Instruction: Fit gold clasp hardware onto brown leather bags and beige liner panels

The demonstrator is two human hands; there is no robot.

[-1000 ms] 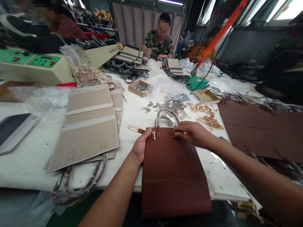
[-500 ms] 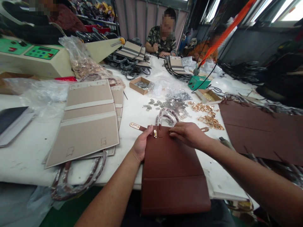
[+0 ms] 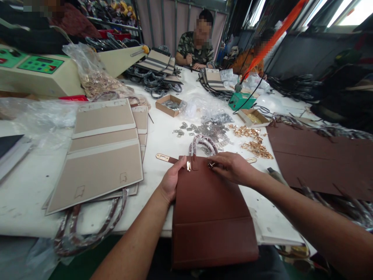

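Observation:
A brown leather handbag panel [image 3: 214, 202] hangs over the table's front edge towards my lap. My left hand [image 3: 171, 181] grips its upper left edge, thumb on top, beside a gold clasp [image 3: 189, 166]. At the panel's upper right, the fingers of my right hand [image 3: 230, 165] pinch a second gold clasp [image 3: 210, 165] against the leather. Plastic-wrapped handles [image 3: 204, 143] rise from the top edge. A strap with a gold plate [image 3: 162, 157] sticks out to the left, and another gold strap end [image 3: 251, 160] shows behind my right wrist.
Loose silver plates [image 3: 211, 132] and gold clasp parts [image 3: 256, 147] lie beyond the panel. Beige-backed panels [image 3: 99, 155] are stacked on the left, brown panels [image 3: 314, 155] on the right. Further back are a small cardboard box [image 3: 169, 105], a green device [image 3: 241, 101] and a seated person [image 3: 196, 46].
My right fingers have shifted slightly, and the gold clasp beneath them now shows. The left hand keeps its hold on the panel. The whole view has moved a little.

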